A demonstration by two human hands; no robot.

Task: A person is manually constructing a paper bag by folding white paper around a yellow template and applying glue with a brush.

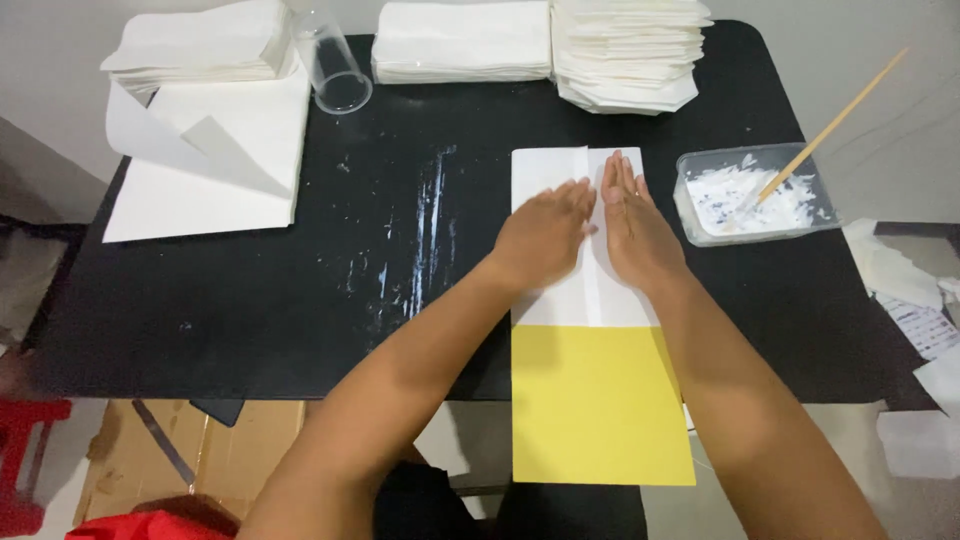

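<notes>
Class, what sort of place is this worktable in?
Probably a small home paper-craft workshop: stacks of folded white paper, a tub of white paste with a stick, and a paste-smeared black table.

We see black table (pixel 300 300) filling most of view, top scuffed with white smears (pixel 425 235) down middle. Pale wall (pixel 60 40) behind far edge, plain, evenly lit, no hard shadows. Light floor (pixel 870 430) showing at right, past table edge. Down left under table: cardboard (pixel 130 460) lying flat, red stool (pixel 25 465) at frame edge, bit of red cloth (pixel 130 522) at bottom. Dark stuff at far left edge, can't tell what.
</notes>
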